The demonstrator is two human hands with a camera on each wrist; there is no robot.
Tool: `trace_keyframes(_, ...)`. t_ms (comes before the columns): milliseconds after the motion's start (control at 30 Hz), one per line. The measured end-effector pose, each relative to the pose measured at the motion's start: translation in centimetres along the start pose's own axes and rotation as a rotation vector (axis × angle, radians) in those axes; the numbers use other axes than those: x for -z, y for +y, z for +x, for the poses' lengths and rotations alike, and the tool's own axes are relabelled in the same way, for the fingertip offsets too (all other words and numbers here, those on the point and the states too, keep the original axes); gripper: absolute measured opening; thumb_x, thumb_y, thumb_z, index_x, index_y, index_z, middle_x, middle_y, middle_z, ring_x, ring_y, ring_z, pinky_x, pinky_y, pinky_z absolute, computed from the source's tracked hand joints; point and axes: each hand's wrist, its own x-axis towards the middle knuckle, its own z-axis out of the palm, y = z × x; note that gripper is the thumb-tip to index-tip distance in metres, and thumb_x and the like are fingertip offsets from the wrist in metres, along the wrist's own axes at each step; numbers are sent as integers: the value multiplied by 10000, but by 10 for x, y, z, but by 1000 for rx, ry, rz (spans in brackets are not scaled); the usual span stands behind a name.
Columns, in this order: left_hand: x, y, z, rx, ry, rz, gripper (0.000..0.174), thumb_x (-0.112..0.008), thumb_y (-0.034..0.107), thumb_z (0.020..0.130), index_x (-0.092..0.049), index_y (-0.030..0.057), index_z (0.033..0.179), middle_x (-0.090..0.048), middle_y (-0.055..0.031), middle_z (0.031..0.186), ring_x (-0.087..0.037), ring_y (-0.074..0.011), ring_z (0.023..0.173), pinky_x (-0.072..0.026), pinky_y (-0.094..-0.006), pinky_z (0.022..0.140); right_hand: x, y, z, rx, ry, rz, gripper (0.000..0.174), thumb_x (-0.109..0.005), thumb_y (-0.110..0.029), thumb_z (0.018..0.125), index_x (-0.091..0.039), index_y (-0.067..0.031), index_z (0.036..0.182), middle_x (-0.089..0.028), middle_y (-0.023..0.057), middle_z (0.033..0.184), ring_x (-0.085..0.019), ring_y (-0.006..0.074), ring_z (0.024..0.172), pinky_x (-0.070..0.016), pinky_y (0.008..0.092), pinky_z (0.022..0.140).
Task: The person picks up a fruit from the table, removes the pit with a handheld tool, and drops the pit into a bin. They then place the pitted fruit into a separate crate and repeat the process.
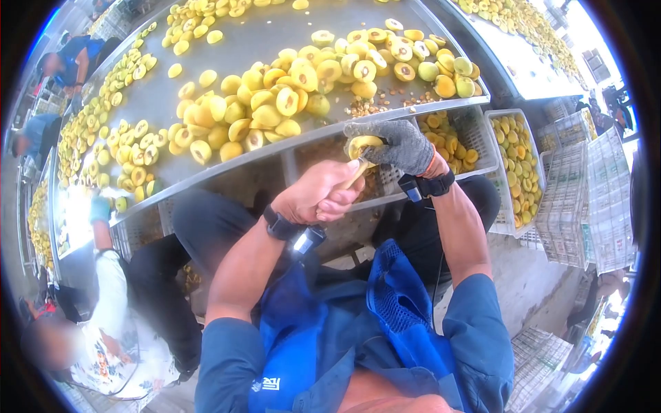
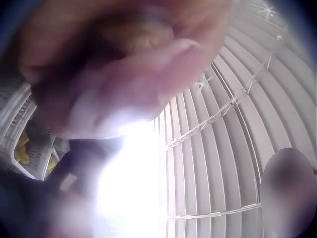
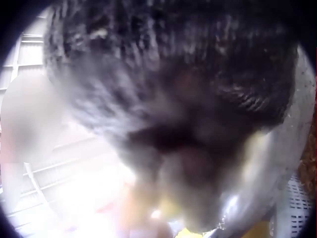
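Observation:
My bare left hand (image 1: 320,191) grips a thin tool with a tan handle (image 1: 355,176); its tip meets the fruit held opposite. A grey knit glove covers my right hand (image 1: 403,146), which pinches a yellow fruit (image 1: 365,142) by the table's near edge. Close up in the left wrist view, the curled fingers of the left hand (image 2: 129,84) wrap the tan handle (image 2: 141,37). The dark glove of the right hand (image 3: 173,64) fills much of the right wrist view, blurred, and mostly hides the fruit. Halved yellow fruits (image 1: 265,103) lie piled on the metal table (image 1: 241,41).
Loose pits (image 1: 368,108) lie near the table's front edge. Below it stand crates of fruit, one at the right (image 1: 518,165). Stacked empty crates (image 1: 561,199) are farther right. Another person (image 1: 113,330) sits at the left, a gloved hand at the table.

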Motion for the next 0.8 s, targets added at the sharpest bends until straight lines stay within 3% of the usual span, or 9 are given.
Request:
trace_keyframes(233,6,-11,1,-38,-120,-123,391,-465,418,1110,-544,50,1006,-364,65,595,-313,-24,393,-294,-209,330,-5,-12,0,-53,25,127,384,-789,-131,897,-715,-32,1261,-759,85,1086,-668,141,988,-543,314,880)
trace_keyframes(367,10,-14,4,-100,-166,-195,391,-447,434,1112,-530,65,1013,-372,66,600,-317,-28,388,-300,-210,326,-29,-24,-3,-200,283,144,386,-776,-130,912,-704,-19,1275,-758,102,1084,-674,146,979,-541,310,889)
trace_keyframes(467,16,-13,6,-110,-205,-218,387,-484,450,1092,-528,75,1004,-368,68,609,-301,-35,394,-278,-213,325,-36,-25,-2,-227,349,200,404,-779,-133,910,-696,-20,1289,-755,110,1097,-678,152,987,-542,311,890)
trace_keyframes(567,19,-13,8,-100,-225,-241,399,-429,449,1114,-535,76,1019,-386,67,608,-314,-33,383,-302,-208,323,-37,-37,1,-193,402,57,415,-784,-122,902,-693,-20,1293,-752,114,1100,-682,160,991,-546,315,886)
trace_keyframes(667,23,-13,13,-114,-292,-232,404,-434,453,1112,-537,75,1016,-387,67,607,-319,-32,387,-307,-210,324,-39,-33,1,-162,423,102,428,-800,-116,885,-690,-18,1286,-750,120,1091,-690,173,972,-551,323,871)
trace_keyframes(800,22,-16,17,-120,-257,-236,395,-509,468,1077,-543,86,984,-373,70,592,-308,-42,385,-278,-220,325,-36,-30,-1,-207,446,-77,406,-828,-107,850,-696,-22,1225,-742,117,1060,-692,178,945,-553,322,844)
